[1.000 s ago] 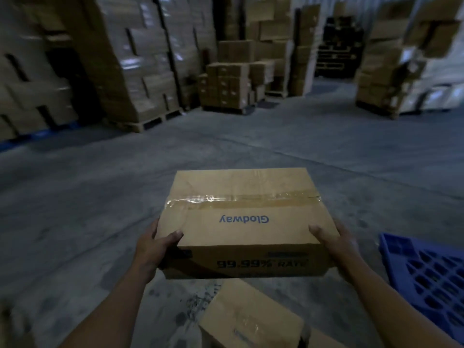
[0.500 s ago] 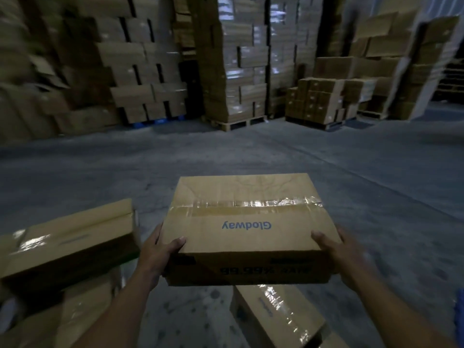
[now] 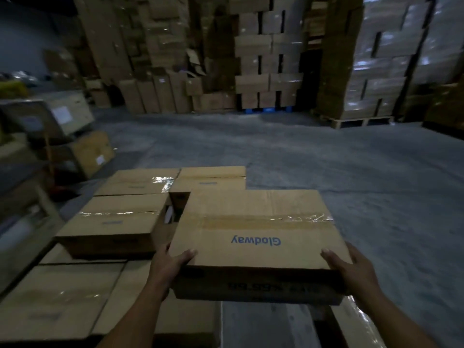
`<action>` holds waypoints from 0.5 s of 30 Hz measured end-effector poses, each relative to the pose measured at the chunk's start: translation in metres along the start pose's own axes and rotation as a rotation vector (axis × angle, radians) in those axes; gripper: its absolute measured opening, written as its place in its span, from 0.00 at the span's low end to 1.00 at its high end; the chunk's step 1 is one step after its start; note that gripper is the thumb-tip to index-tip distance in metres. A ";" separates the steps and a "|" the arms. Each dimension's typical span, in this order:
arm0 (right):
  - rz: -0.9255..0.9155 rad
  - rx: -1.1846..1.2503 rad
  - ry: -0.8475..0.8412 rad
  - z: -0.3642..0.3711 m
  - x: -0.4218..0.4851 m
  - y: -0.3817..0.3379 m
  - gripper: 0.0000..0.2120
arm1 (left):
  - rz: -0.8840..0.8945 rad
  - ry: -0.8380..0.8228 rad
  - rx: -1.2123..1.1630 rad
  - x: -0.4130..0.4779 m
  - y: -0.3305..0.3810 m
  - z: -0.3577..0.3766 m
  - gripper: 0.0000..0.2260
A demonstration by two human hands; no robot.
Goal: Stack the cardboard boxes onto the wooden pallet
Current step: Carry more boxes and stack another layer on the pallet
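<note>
My left hand (image 3: 170,262) and right hand (image 3: 349,268) each lay a thumb on top of the box (image 3: 253,229) at its near corners. The other fingers go round the side walls and under, out of my sight, so I cannot tell how much of the bottom they carry. The box hangs roughly level in the air, just right of the stack (image 3: 118,222) and about level with its upper layer. Its far left corner overlaps, from here, the dark gap (image 3: 178,203) between the upper boxes.

My first worry is the hold. Both hands sit at the near end, so I judge the far end could dip and the box could slide out from under the thumbs.

Next is the landing. Below the box I see a lower box (image 3: 62,292) only to the left, then a grey strip that may be floor (image 3: 326,159). The pallet itself is hidden. A box set half on an edge would likely tip off to the right.

Coming in too far left, that corner could catch the neighbour and shove the upper row askew. Fingers under the bottom could get pinched on set-down. The dim, smeared view makes edges hard to judge.
</note>
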State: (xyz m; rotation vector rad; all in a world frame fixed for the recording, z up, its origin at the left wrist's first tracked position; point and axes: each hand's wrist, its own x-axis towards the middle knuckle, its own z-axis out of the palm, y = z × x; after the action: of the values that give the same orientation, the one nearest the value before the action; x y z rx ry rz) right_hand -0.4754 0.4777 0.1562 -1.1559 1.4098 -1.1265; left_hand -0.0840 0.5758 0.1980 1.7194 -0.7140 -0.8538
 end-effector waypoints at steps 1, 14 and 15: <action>0.001 0.000 -0.027 0.011 0.001 -0.007 0.27 | -0.011 0.026 0.002 0.002 -0.001 -0.009 0.31; -0.091 -0.054 -0.206 0.112 0.100 -0.024 0.20 | -0.050 0.243 -0.064 0.082 0.005 -0.036 0.31; -0.074 -0.058 -0.207 0.117 0.105 -0.024 0.20 | -0.059 0.255 -0.062 0.089 0.005 -0.035 0.31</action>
State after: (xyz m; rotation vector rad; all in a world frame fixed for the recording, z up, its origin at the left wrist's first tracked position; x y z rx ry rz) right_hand -0.3665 0.3612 0.1541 -1.3354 1.2553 -0.9916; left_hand -0.0048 0.5217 0.1925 1.7611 -0.4639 -0.6734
